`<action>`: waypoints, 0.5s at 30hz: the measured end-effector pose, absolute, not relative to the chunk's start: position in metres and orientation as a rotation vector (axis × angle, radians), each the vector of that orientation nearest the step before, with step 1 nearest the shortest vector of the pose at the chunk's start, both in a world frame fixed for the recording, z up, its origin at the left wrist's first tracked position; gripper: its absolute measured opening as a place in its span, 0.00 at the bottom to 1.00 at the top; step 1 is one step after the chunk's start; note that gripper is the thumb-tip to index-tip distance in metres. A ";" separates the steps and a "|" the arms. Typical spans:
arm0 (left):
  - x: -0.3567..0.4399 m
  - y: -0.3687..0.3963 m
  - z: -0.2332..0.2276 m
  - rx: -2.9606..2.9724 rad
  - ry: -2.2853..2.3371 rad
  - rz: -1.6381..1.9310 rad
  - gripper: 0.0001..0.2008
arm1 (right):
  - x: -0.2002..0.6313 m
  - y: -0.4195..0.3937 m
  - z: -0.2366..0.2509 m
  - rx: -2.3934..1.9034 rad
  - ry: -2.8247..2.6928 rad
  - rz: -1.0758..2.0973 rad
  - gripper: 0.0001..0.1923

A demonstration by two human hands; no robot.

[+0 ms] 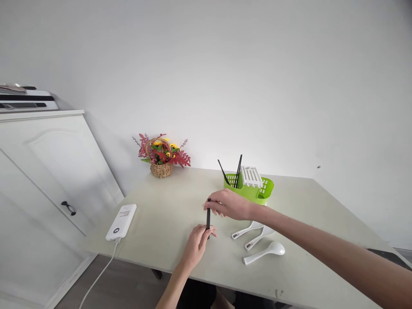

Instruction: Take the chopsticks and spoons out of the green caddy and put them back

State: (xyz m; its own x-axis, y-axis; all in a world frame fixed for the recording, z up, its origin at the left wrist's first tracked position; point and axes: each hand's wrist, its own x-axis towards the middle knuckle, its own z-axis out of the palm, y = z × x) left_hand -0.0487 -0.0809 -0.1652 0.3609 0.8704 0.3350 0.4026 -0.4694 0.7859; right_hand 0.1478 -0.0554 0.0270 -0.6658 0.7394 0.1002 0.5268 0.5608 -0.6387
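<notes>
Near edge of the desk [174, 201]: a few dark scuffs [278, 294] on the surface, right of the middle. Inward from the edge, left hand [194, 245], low, thumb and fingers closed about the lower part of the upright black chopsticks [208, 219]; exact count unclear. Whether their foot meets the desktop, cannot tell. Right hand [229, 203] higher, reaching in from the right, fingertips pinching the top end. Hands apart from each other, both clamped on the same sticks, at about mid-width of the desk.

Right of the left hand, near edge side: white spoon [264, 253], bowl toward the desk's right edge. Just beyond it, two white paddles [243, 229] [259, 238], partly under the right forearm.

By the left edge, a white power bank [121, 222], white cable [99, 274] dropping past the near left corner.

Farther, near the far edge: green caddy [247, 194], partly behind the right wrist; more black sticks [238, 171] leaning in its left compartment, white slatted piece [251, 176] at its middle. Toward the far left corner, a wicker basket [161, 170] of red and yellow flowers [162, 150]. Pale wall [231, 86] behind.
</notes>
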 end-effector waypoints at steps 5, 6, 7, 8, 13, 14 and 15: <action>-0.049 -0.078 -0.167 2.039 1.085 1.009 0.25 | 0.156 -0.054 0.019 -1.097 -2.296 0.825 0.13; -0.049 -0.078 -0.167 2.040 1.087 1.009 0.25 | 0.157 -0.054 0.016 -1.107 -2.254 0.822 0.12; -0.049 -0.077 -0.168 2.043 1.090 1.007 0.25 | 0.157 -0.054 0.012 -1.118 -2.213 0.816 0.12; -0.049 -0.077 -0.169 2.048 1.095 1.002 0.25 | 0.157 -0.054 0.009 -1.127 -2.180 0.806 0.12; -0.050 -0.077 -0.174 2.056 1.154 0.982 0.21 | 0.166 -0.052 0.021 -1.142 -2.114 0.703 0.13; -0.050 -0.077 -0.175 2.040 1.174 0.992 0.20 | 0.171 -0.049 0.031 -1.144 -2.089 0.671 0.13; -0.051 -0.077 -0.176 2.019 1.195 1.004 0.18 | 0.177 -0.047 0.044 -1.146 -2.053 0.637 0.13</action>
State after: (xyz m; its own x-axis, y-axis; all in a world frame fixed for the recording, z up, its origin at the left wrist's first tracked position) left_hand -0.0506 -0.0770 -0.1760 0.3153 0.8972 0.3093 0.4592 -0.4295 0.7776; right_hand 0.1774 -0.0468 0.0438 -0.3716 0.8677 0.3301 0.5288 0.4901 -0.6930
